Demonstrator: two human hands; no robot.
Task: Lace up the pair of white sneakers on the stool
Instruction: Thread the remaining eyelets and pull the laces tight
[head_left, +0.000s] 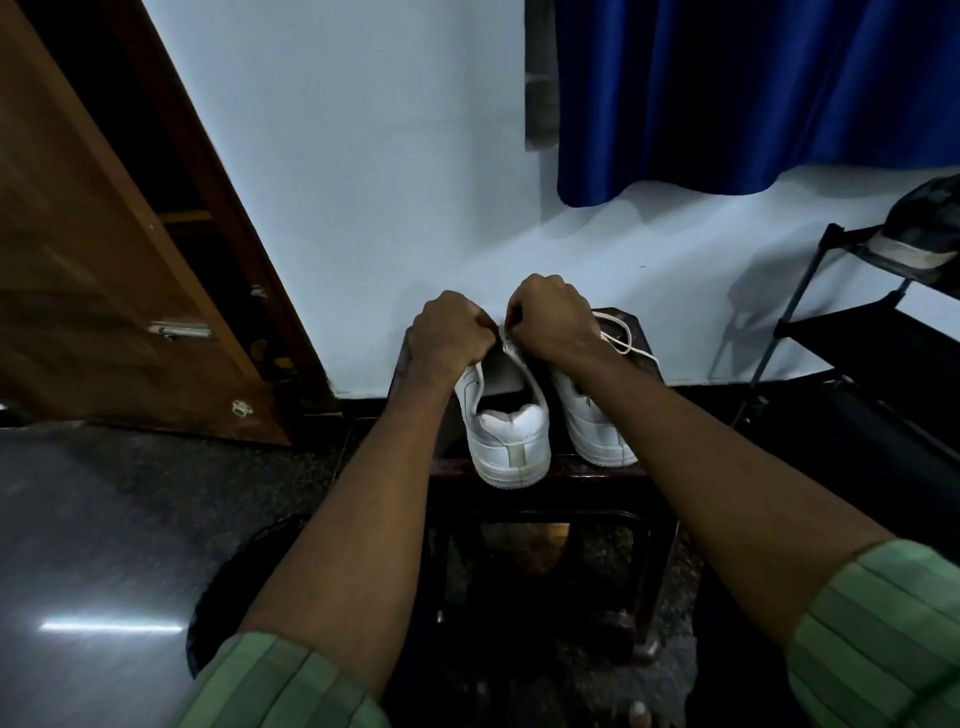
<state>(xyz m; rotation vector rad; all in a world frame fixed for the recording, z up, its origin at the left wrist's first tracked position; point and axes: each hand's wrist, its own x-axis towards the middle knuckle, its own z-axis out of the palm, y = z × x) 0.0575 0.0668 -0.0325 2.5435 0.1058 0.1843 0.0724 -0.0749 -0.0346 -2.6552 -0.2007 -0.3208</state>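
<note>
Left sneaker (511, 441): on stool (571, 475), heel at 6 o'clock from my hands.
Left hand (448, 332): curled, gripping its upper.
Right hand (550, 318): pinching its lace (505, 335).

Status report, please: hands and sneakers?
Both hands, left and right, gripping left sneaker at its laces. Right sneaker untouched, lace loose. No obstruction.
</note>
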